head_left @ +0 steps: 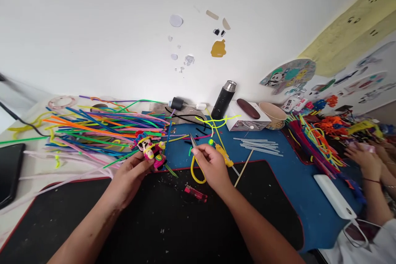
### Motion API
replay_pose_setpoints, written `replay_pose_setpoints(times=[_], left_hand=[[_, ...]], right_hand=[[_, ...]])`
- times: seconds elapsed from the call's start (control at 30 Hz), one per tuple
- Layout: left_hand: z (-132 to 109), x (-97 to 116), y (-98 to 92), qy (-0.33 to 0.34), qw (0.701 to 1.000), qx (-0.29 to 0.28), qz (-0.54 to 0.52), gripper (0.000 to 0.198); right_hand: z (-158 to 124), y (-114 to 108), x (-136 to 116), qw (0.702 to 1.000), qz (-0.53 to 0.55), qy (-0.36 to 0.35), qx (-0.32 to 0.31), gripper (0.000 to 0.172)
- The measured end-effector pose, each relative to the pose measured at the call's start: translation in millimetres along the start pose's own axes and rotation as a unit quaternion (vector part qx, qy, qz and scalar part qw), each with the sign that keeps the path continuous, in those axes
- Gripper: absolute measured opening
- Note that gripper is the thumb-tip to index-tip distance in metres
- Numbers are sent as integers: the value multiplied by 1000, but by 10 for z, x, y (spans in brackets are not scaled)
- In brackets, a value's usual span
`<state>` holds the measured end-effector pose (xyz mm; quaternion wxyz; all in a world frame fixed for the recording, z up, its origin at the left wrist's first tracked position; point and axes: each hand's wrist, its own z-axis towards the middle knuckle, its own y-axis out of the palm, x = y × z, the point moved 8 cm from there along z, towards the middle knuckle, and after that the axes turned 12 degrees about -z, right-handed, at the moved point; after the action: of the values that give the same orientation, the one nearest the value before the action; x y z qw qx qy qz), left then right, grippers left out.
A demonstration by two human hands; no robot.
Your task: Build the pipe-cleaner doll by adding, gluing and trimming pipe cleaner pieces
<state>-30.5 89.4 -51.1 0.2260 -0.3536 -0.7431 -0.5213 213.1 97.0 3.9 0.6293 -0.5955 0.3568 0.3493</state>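
Observation:
My left hand (131, 173) is closed around the lower part of a small colourful pipe-cleaner figure (150, 151), which has a black-and-white face, yellow arms and pink and green parts. My right hand (215, 169) grips a pair of scissors (194, 171). Their yellow handle loop hangs below the fingers, and the metal blades point up and left, apart from the figure. Just beyond my right hand lies a yellow glue gun (227, 157). A pink-red lighter (196, 194) rests on the black mat (173, 227) between my forearms.
Many pipe cleaners (108, 128) spread over the left side. A black thermos (223, 101), a white box (247, 123) and a bowl (272, 114) stand by the wall. Clear glue sticks (260, 145) and a white device (334, 196) lie right. Another person's hand (366, 161) is far right.

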Motion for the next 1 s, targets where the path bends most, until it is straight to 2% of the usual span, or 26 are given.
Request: replay_pose_setpoints(times=[0.1, 0.13, 0.27, 0.4, 0.47, 0.57, 0.73, 1.0], left_hand=[[-1, -26, 6, -3, 1000, 0, 10, 43], [-4, -34, 13, -5, 1000, -1, 12, 42], [-6, -70, 32, -24, 1000, -3, 10, 42], [14, -106, -36, -36, 999, 15, 15, 42], [22, -114, -80, -36, 999, 29, 25, 42], [16, -153, -65, -56, 998, 15, 40, 45], [-28, -185, -49, -72, 995, 13, 64, 46], [-50, -246, -13, -100, 991, -26, 83, 47]], right_hand=[[239, -319, 182, 983, -182, -10, -5, 31], [318, -433, 263, 978, -209, -7, 2, 30], [623, -828, 589, 961, -271, 16, 42, 27], [876, -1058, 806, 944, -316, 35, 88, 28], [970, -1108, 879, 938, -327, 47, 108, 32], [1066, -1120, 950, 932, -336, 58, 126, 41], [1152, -1094, 1044, 934, -330, 67, 122, 51], [1302, -1063, 1103, 944, -311, 45, 100, 39]])
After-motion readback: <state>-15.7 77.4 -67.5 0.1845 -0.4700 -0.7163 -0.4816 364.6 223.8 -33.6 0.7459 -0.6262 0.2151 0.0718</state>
